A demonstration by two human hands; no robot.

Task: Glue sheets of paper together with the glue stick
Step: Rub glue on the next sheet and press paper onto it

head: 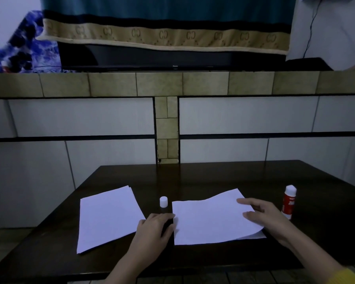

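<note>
Two groups of white paper lie on the dark wooden table (223,177). A left stack (109,218) lies alone, slightly askew. On the right sheets (209,222), the top sheet bulges at its far edge and lifts at the near right corner. My right hand (264,220) lies flat on their right part, fingers spread. My left hand (154,232) rests on the table with curled fingertips against their left edge, holding nothing I can see. A red and white glue stick (289,201) stands upright to the right of the sheets. A small white cap (163,201) stands between the two groups of paper.
Behind the table rises a white tiled wall with a tan tiled ledge (160,84) on top. A dark television (172,58) sits on that ledge, half covered by a teal and beige cloth (164,35). Tiled floor shows to the left of the table.
</note>
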